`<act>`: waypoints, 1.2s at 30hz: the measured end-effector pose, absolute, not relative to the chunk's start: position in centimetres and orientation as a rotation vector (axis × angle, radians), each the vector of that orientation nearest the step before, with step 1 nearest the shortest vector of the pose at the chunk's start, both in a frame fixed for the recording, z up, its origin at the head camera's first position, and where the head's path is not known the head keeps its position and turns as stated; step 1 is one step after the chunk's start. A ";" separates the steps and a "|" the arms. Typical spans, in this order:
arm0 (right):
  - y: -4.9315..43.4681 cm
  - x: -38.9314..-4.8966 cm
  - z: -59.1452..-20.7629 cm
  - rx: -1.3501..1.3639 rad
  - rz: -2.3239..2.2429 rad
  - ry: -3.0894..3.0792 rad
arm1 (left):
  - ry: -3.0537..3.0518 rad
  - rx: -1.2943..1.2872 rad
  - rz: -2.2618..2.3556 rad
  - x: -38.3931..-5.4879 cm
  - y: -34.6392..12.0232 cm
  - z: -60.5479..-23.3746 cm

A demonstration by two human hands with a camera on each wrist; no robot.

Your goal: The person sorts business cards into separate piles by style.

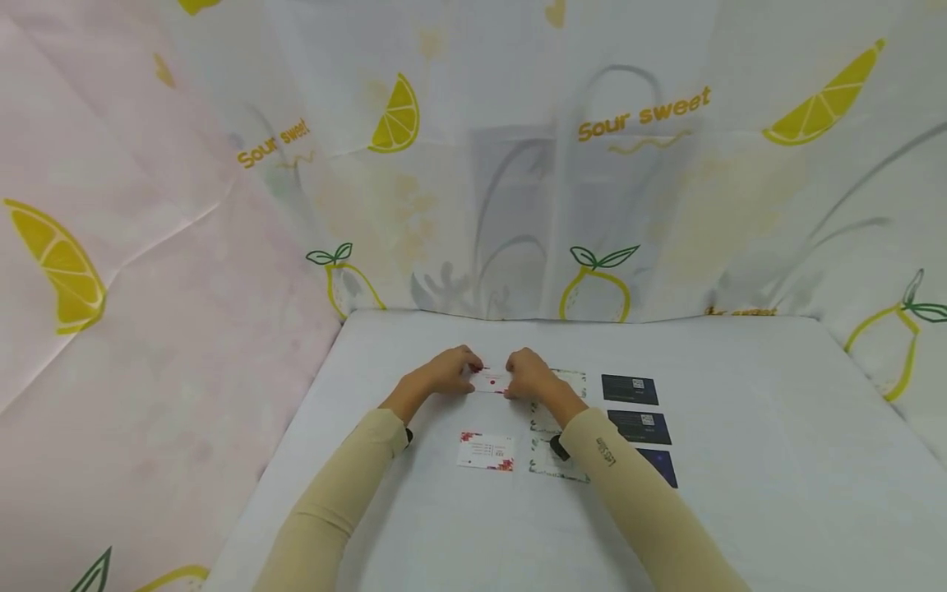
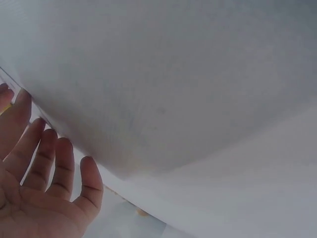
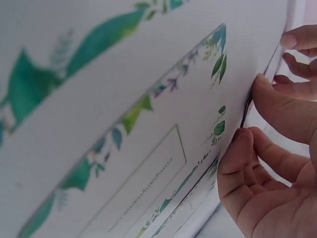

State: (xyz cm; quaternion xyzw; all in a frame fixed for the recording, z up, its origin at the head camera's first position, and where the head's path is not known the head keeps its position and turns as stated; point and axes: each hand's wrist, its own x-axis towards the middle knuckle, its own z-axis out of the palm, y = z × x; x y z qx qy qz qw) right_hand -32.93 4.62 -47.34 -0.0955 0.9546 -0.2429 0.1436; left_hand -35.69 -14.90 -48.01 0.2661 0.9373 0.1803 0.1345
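Note:
A white card with red floral corners lies between both hands near the back of the table in the head view. My left hand holds its left end, thumb at the near edge and fingers at the far edge. At the opposite end, my right hand grips the card the same way. The right wrist view shows the right thumb and fingers at the card's thin edge, beside a green-leaf card. In the left wrist view, the left hand's fingers are slightly bent, and the card is mostly hidden.
A second red-floral card lies nearer on the white table. Green-leaf cards form a column to its right, partly under the right arm. Farther right, dark blue cards form another column. A lemon-print curtain hangs behind.

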 end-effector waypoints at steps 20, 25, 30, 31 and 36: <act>4.6 -32.7 -47.4 -0.169 -0.832 2.775 | 2.747 0.713 0.453 -35.4 -15.1 -47.7; 4.7 -32.6 -47.7 -0.184 -0.833 2.780 | 2.765 0.717 0.409 -35.4 -15.2 -48.0; 4.8 -32.8 -47.9 -0.171 -0.805 2.814 | 2.773 0.735 0.375 -35.5 -15.2 -48.1; 4.8 -32.8 -47.9 -0.172 -0.797 2.817 | 2.767 0.732 0.370 -35.5 -15.1 -48.0; 4.7 -32.8 -47.7 -0.190 -0.764 2.840 | 2.759 0.759 0.365 -35.5 -15.1 -47.2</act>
